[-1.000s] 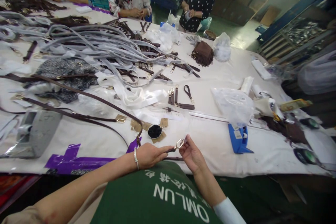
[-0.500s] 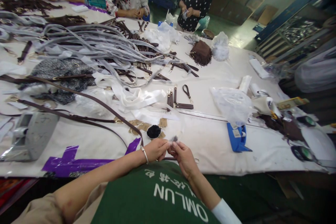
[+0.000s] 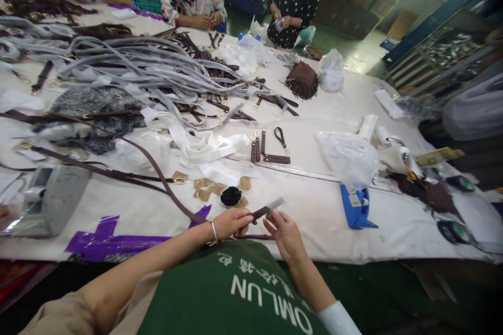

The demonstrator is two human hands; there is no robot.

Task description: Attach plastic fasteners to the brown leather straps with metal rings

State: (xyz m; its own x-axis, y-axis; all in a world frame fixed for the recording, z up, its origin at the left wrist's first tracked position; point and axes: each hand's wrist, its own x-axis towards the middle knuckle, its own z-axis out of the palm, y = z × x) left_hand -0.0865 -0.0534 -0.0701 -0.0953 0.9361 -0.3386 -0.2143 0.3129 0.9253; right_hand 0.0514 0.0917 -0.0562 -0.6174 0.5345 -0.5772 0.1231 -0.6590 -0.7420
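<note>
My left hand is closed round the end of a dark brown leather strap that trails left and back across the white table. The strap's tip, with a pale covered end, sticks out to the right of that hand. My right hand sits just below the tip, fingers pinched on its end. Both hands hover above the table's near edge. A black round lump and several tan paper tags lie just beyond them.
Grey and white straps are heaped at the back left. Short brown strap pieces, a clear plastic bag, a blue card, a grey tape dispenser and purple tape lie around. Three people stand at the far side.
A second ago both hands held a metal clasp ring at the strap's end. They drew together, and now the strap's tip points out to the right with the ring out of sight.
</note>
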